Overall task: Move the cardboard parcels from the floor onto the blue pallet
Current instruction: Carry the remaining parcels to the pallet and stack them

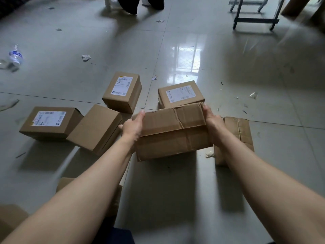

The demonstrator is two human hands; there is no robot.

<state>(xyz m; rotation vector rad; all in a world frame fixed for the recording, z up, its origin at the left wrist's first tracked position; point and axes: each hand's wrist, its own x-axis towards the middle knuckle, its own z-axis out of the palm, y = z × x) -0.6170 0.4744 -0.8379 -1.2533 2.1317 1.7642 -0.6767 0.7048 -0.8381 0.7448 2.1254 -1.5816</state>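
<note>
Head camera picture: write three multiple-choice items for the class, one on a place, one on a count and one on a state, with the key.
1. Where is the plastic bottle?
A. on the floor, far left
B. on top of a parcel
C. in a hand

2. How many parcels show a white label?
A. one
B. three
C. six

3. How is the creased parcel held?
A. untouched
B. by one hand only
C. by the left hand and right hand, one at each end

Key: 1 A, it lies on its side on the tiles; 2 B, three labelled tops face up; 3 C, each hand clasps one end.
</note>
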